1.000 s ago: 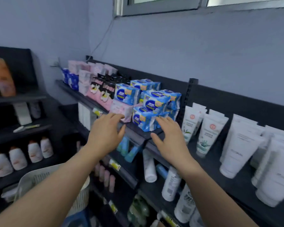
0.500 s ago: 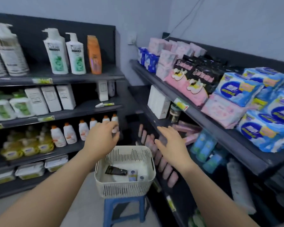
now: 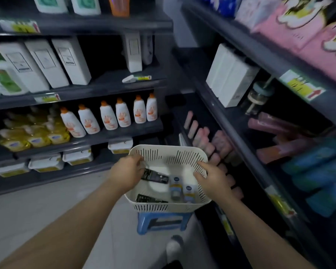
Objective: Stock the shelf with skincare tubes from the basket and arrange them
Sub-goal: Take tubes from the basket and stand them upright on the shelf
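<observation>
The left hand (image 3: pixel 128 171) reaches over the left rim of the basket (image 3: pixel 169 151). Its fingers curl down at the near end of a black tube (image 3: pixel 157 177), but blur hides whether the grip has closed on it. The right hand (image 3: pixel 214 178) lies across the right rim with its fingers stretched loosely inward, holding nothing.

The basket is white and slotted, and it stands on a small blue stool (image 3: pixel 163 223). Its right rim sits just beside the edge of the lower shelf (image 3: pixel 231 121). That shelf carries a row of pink tubes (image 3: pixel 194 129). Pale floor (image 3: pixel 47 200) runs left from the stool to the bottom boards of the left rack.

Inside the basket, a second black tube (image 3: pixel 149 199) lies near the front wall. Two white-and-blue tubes (image 3: pixel 176 186) lie side by side toward the right, between the hands.
</observation>
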The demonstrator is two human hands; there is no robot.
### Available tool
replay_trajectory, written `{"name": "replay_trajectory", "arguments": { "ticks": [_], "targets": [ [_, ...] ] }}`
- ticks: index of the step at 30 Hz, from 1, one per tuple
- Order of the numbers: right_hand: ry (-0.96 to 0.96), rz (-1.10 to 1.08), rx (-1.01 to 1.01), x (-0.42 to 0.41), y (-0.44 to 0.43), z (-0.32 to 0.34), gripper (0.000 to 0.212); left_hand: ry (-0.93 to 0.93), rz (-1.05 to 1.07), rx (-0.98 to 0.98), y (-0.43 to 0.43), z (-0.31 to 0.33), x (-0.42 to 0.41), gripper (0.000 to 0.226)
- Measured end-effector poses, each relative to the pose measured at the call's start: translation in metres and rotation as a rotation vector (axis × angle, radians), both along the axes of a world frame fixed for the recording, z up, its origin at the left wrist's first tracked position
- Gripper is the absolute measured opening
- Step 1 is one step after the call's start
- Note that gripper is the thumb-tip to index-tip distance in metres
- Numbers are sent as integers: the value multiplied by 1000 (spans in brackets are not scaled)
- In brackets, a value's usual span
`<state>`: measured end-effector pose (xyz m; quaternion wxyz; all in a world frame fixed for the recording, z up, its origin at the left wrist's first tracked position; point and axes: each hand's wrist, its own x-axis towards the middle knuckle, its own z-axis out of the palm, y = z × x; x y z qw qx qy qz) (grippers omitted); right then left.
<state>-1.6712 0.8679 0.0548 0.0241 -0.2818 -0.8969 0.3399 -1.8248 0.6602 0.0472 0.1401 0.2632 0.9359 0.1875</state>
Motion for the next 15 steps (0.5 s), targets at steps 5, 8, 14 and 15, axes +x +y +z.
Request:
{"name": "replay_trajectory", "arguments": {
  "ticks": [5, 8, 14, 15],
  "targets": [
    [-120, 31, -58, -45, 29, -85, 43, -115, 3, -98, 28, -88, -30, 39],
    [-183, 85, -65, -68, 46, -136, 43, -184, 42, -119, 49, -143, -47, 47],
    [-229, 132, -88, -100, 66, -218, 45, -174, -58, -170, 91, -238, -74, 30],
    [-234, 141, -92, -104, 69, -230, 45, -174, -76, -210, 95, -252, -77, 30]
  ]
}}
